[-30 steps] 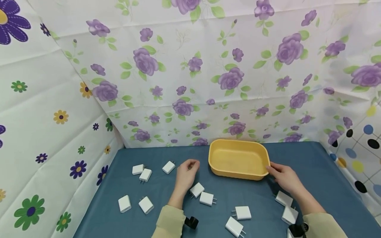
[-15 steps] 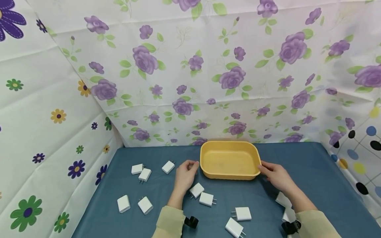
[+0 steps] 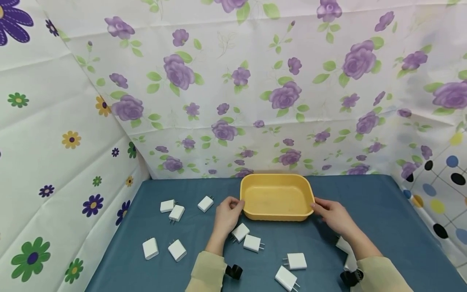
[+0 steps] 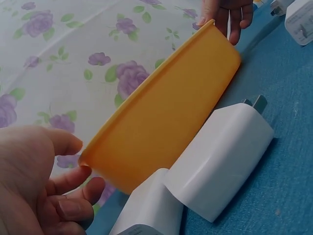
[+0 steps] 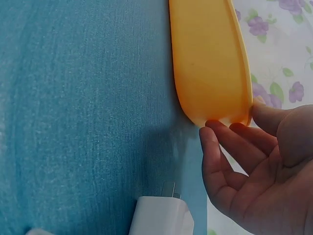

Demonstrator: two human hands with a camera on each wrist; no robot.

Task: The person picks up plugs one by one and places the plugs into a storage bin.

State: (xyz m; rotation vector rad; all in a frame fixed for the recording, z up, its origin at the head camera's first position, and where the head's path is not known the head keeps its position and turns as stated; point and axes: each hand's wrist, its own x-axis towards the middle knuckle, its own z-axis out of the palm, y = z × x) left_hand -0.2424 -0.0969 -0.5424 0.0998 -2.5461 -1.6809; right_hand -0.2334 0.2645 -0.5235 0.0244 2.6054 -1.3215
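Note:
A shallow yellow plastic bin (image 3: 278, 198) with rounded corners sits at the back of the blue table, nothing inside it. My left hand (image 3: 227, 213) is at its left end; in the left wrist view the thumb and forefinger close about the rim corner of the bin (image 4: 156, 117). At the opposite end my right hand (image 3: 333, 217) grips the rim, with the thumb on top and the fingers (image 5: 225, 134) against the outer wall. Two white plug chargers, one a charger (image 3: 253, 243) with its prongs to the right, lie just in front of the bin by my left wrist.
Several more white chargers lie about: a group at the left around one charger (image 3: 177, 250), a pair at the front with one charger (image 3: 296, 261), and some partly hidden under my right forearm. Floral cloth (image 3: 219, 101) walls the table at the back and sides.
The bin has slid left along the table with my right hand, up to my left hand. My left hand has hardly moved and its fingertips now meet the rim.

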